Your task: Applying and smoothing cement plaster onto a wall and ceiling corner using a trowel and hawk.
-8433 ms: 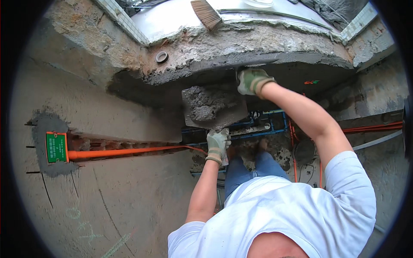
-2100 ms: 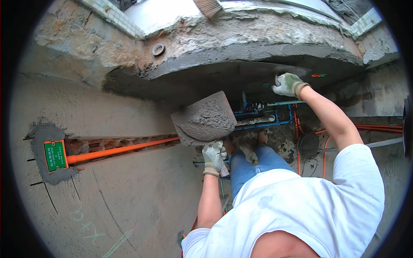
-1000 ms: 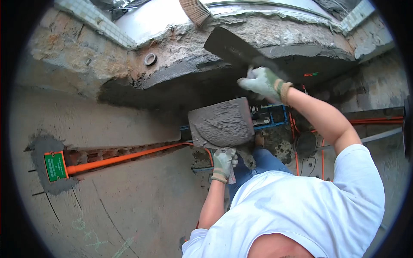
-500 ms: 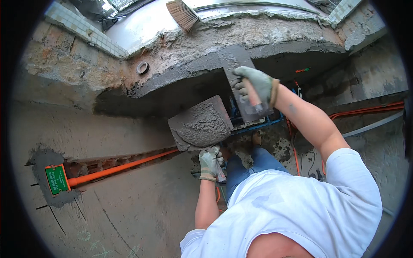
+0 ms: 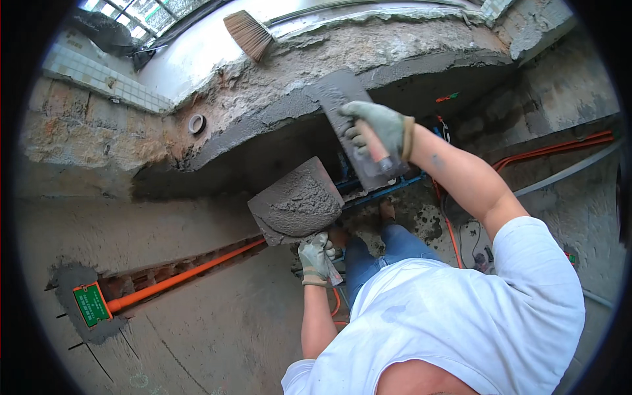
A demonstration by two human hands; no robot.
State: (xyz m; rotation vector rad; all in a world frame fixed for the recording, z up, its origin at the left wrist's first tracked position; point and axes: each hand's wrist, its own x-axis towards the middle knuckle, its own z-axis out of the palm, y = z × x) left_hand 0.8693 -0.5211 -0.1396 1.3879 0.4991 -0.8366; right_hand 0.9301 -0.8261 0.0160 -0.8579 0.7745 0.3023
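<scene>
My gloved left hand (image 5: pixel 316 257) is closed round the handle of a mortar hawk (image 5: pixel 263 209), a flat square plate held out in front of me. A thick heap of wet grey mortar (image 5: pixel 308 201) lies on it. My gloved right hand (image 5: pixel 380 129) grips the wooden handle of a long rectangular plastering trowel (image 5: pixel 337 92). The trowel's far end meets the fresh grey mortar band (image 5: pixel 263 121) along the edge of the rough ledge. My right fingers wrap the handle, and its blade slants from the ledge back toward my legs.
A brush (image 5: pixel 249 35) and a small ring (image 5: pixel 197 124) lie on the ledge (image 5: pixel 342 55). An orange conduit (image 5: pixel 187 274) runs in a wall groove to a green-covered box (image 5: pixel 92 304). Blue pipes (image 5: pixel 385 191) pass below the trowel; orange pipes (image 5: pixel 559 149) run at right.
The view has shifted, so the ledge, brush and ring appear further left. Both hands keep their grip; the trowel still rests at the mortared edge, with little clear movement along it.
</scene>
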